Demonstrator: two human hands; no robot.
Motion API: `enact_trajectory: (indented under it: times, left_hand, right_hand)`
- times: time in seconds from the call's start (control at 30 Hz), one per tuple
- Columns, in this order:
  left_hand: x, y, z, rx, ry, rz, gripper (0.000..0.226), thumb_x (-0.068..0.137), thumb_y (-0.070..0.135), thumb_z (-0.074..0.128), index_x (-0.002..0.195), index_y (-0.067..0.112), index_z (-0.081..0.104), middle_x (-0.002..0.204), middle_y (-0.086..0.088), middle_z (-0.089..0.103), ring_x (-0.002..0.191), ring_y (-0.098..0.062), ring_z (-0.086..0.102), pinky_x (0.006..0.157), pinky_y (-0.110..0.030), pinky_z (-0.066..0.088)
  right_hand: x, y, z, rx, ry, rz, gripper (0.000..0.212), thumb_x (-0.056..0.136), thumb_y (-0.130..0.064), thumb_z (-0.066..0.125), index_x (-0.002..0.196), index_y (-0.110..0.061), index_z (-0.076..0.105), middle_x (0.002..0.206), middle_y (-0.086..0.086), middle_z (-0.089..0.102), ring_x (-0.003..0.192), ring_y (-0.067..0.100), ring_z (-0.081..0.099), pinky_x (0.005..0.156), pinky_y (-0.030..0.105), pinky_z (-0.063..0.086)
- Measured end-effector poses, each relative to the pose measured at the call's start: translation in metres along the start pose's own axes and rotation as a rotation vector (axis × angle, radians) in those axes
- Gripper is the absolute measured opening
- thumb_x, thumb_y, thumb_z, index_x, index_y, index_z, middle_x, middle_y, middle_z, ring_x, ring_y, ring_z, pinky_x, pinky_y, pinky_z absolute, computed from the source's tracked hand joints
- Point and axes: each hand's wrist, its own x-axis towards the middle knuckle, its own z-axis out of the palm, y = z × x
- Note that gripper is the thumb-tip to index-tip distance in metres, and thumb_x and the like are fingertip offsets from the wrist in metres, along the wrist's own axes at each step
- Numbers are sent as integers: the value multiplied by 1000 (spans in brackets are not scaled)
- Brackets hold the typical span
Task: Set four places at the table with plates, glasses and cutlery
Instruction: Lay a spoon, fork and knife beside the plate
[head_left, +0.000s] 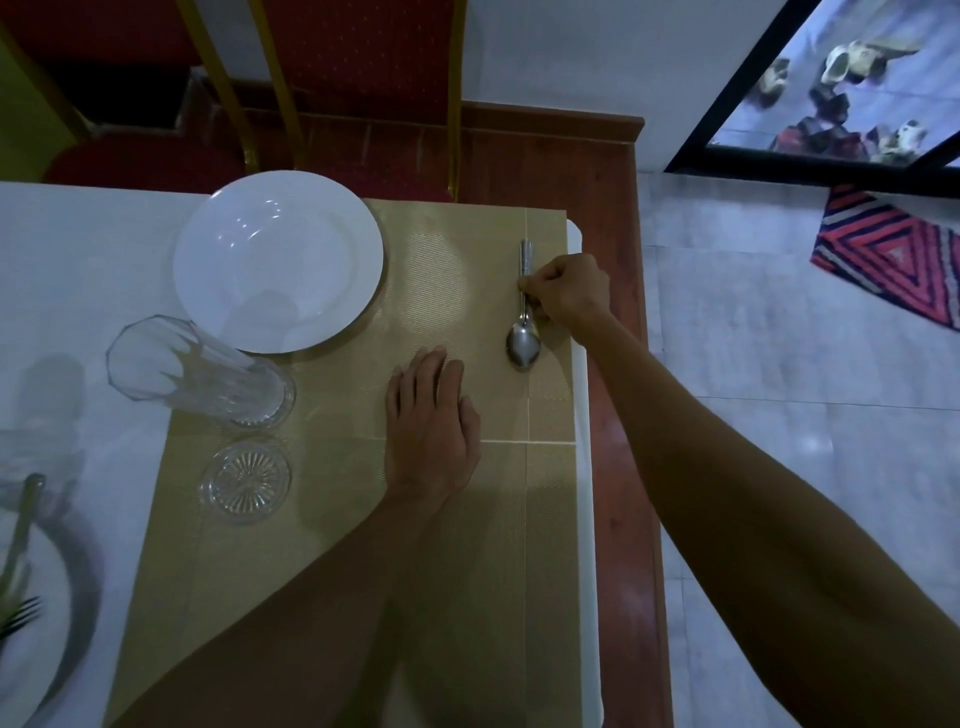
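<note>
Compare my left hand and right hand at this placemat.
The left hand lies flat on the placemat, fingers straight; the right hand is curled. The left hand holds nothing; the right hand pinches the spoon by its handle. Both work at the same placemat.

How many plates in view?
2. One plate overlaps the placemat's far left corner; a second plate, cropped at bottom-left edge, carries a fork. Others may be out of frame.

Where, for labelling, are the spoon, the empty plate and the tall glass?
spoon (523, 347): head view, on its bowl.
empty plate (278, 260): head view, on its centre.
tall glass (218, 379): head view, on its side wall.
</note>
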Motion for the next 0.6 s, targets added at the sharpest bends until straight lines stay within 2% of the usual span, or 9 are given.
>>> enact_trajectory:
  times: [0.07, 0.2, 0.3, 0.4, 0.47, 0.53, 0.6]
  left_hand:
    - [0, 0, -1, 1, -1, -1, 40, 97, 26, 43, 133, 13, 51, 145, -10, 44, 140, -27, 35, 118, -48, 23]
    - [-1, 0, 0, 10, 6, 2, 39, 97, 27, 43, 133, 14, 53, 146, -9, 44, 140, -27, 35, 117, -48, 24]
    - [-1, -1, 1, -2, 9, 8, 39, 97, 27, 42, 131, 14, 53, 146, -9, 44, 141, -27, 35, 117, -48, 24]
    - [-4, -4, 2, -34, -14, 28, 39, 97, 26, 42, 132, 13, 54, 148, -9, 43, 144, -27, 33, 117, -48, 24]
    - [-6, -8, -3, -84, -46, 56, 39, 97, 21, 44, 133, 10, 53, 150, -11, 43, 145, -29, 32, 117, -50, 25]
    - [-12, -15, -14, -139, -122, 53, 39, 97, 16, 44, 134, 8, 52, 152, -11, 40, 147, -28, 29, 117, -50, 25]
    - [-25, -25, -31, -223, -200, -2, 37, 99, 14, 40, 134, 7, 52, 153, -11, 40, 147, -25, 28, 119, -45, 24]
  right_hand:
    - [0, -1, 0, -9, -15, -3, 22, 83, -29, 81, 76, -10, 72, 78, 8, 75, 73, 24, 74, 75, 46, 63]
    - [-6, -1, -5, -13, 5, 20, 19, 84, -37, 71, 71, -24, 66, 84, 1, 74, 83, 23, 73, 80, 45, 62]
    - [-34, -3, -8, -4, 103, -8, 8, 85, -31, 61, 78, -28, 65, 92, -3, 74, 88, 21, 71, 82, 44, 61]
    - [-84, -3, -1, 30, 80, -66, 11, 84, -28, 60, 83, -25, 69, 88, -6, 73, 90, 19, 70, 84, 41, 58]
    - [-120, -1, 9, 13, 54, -82, 16, 88, -30, 58, 88, -20, 71, 86, -7, 72, 88, 17, 68, 80, 34, 55]
    - [-152, 0, 20, -19, 55, -99, 19, 91, -30, 57, 90, -18, 71, 84, -7, 71, 81, 14, 65, 72, 27, 45]
    - [-184, -3, 32, -24, 43, -102, 15, 91, -25, 58, 90, -16, 71, 82, -6, 69, 77, 12, 62, 65, 22, 37]
